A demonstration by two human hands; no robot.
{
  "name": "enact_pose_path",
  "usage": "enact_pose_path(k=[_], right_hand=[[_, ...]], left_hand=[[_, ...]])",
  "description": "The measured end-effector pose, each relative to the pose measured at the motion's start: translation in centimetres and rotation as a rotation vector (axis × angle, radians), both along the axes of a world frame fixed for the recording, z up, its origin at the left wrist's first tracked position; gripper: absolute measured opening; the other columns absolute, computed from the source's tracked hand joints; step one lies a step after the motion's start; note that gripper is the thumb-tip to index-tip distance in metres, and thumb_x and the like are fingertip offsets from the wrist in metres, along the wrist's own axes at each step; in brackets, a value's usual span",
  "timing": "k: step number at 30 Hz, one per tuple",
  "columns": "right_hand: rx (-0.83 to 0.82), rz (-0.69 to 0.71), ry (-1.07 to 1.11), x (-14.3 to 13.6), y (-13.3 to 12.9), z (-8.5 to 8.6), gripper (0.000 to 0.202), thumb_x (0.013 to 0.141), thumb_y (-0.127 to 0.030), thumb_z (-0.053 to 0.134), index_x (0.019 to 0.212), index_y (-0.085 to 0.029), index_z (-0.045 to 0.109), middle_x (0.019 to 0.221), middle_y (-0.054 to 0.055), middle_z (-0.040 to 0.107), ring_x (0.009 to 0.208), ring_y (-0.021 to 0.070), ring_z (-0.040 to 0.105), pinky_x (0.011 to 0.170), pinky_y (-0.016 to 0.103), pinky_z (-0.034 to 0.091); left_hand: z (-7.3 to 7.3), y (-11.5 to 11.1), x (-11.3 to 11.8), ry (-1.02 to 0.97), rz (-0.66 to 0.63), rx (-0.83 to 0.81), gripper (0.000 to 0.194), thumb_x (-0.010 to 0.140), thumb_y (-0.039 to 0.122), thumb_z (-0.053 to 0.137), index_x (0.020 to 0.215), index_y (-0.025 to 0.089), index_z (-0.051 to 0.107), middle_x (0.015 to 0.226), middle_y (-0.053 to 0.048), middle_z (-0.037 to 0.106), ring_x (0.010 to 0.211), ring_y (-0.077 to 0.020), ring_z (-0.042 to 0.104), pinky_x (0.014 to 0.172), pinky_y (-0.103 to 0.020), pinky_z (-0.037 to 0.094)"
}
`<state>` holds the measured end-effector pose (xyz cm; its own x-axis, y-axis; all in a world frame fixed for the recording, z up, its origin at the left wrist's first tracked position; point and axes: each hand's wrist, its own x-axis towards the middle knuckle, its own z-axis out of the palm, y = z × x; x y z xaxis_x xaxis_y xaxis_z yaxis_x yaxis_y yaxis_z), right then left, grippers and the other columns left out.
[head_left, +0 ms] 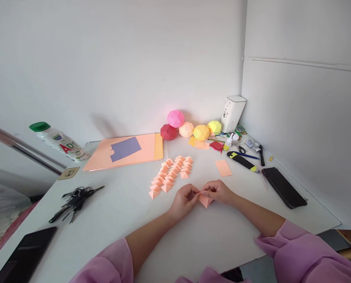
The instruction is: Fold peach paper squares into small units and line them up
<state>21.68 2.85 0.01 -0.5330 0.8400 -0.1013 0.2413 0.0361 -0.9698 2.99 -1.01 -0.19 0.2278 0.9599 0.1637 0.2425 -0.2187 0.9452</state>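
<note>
A small folded peach paper piece is pinched between both hands near the middle of the table. My left hand grips its left edge with thumb and forefinger. From the right, my right hand pinches its upper part, covering some of it. Several finished-looking folded paper units stand in slanting rows just beyond my left hand. A flat peach paper rectangle lies beyond my right hand, apart from it.
Faceted paper balls line the back wall beside a white box. Peach sheets carry a purple paper. A utility knife and black phone lie right; keys and a bottle are left.
</note>
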Motion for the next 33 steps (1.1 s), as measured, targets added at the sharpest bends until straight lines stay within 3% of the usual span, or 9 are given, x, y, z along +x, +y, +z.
enact_pose_path(k=[6, 12, 20, 27, 33], right_hand=[[0.082, 0.014, -0.051, -0.35, -0.45, 0.49, 0.018, 0.075, -0.032, 0.062, 0.072, -0.014, 0.065, 0.053, -0.003, 0.051, 0.046, 0.0076, 0.040, 0.044, 0.020, 0.031], [0.180, 0.000, -0.044, -0.54, -0.65, 0.32, 0.010, 0.071, -0.021, 0.057, 0.065, -0.014, 0.061, 0.054, -0.003, 0.050, 0.048, 0.0077, 0.039, 0.045, 0.020, 0.031], [0.153, -0.078, -0.023, -0.32, -0.50, 0.48, 0.005, 0.067, -0.017, 0.053, 0.062, -0.015, 0.054, 0.053, -0.003, 0.050, 0.045, 0.0081, 0.043, 0.043, 0.020, 0.032], [0.065, -0.158, 0.161, -0.10, -0.18, 0.58, 0.006, 0.072, -0.019, 0.054, 0.068, -0.018, 0.050, 0.058, -0.004, 0.051, 0.050, 0.0095, 0.051, 0.049, 0.022, 0.045], [0.086, 0.000, 0.103, -0.17, -0.23, -0.11, 0.015, 0.076, -0.030, 0.062, 0.080, -0.016, 0.061, 0.058, -0.002, 0.058, 0.050, 0.0116, 0.056, 0.048, 0.023, 0.047]], left_hand=[[0.48, -0.15, 0.17, 0.104, 0.032, 0.037, 0.009, 0.077, 0.022, 0.053, 0.070, 0.018, 0.057, 0.069, -0.002, 0.060, 0.065, -0.0146, 0.054, 0.061, -0.027, 0.044], [0.83, -0.38, 0.27, 0.173, 0.045, 0.079, 0.010, 0.074, 0.020, 0.054, 0.063, 0.019, 0.056, 0.064, -0.001, 0.059, 0.065, -0.0153, 0.052, 0.061, -0.027, 0.043], [0.86, -0.38, 0.02, 0.023, 0.059, -0.106, 0.004, 0.068, 0.017, 0.051, 0.065, 0.018, 0.052, 0.066, 0.000, 0.053, 0.063, -0.0130, 0.049, 0.057, -0.024, 0.040], [0.74, -0.21, -0.16, -0.139, 0.035, -0.256, 0.005, 0.068, 0.020, 0.053, 0.066, 0.017, 0.049, 0.062, 0.003, 0.046, 0.054, -0.0092, 0.042, 0.050, -0.021, 0.034], [0.81, -0.11, -0.13, -0.122, 0.024, -0.217, 0.006, 0.069, 0.021, 0.054, 0.066, 0.017, 0.050, 0.063, 0.002, 0.049, 0.056, -0.0099, 0.045, 0.052, -0.021, 0.037]])
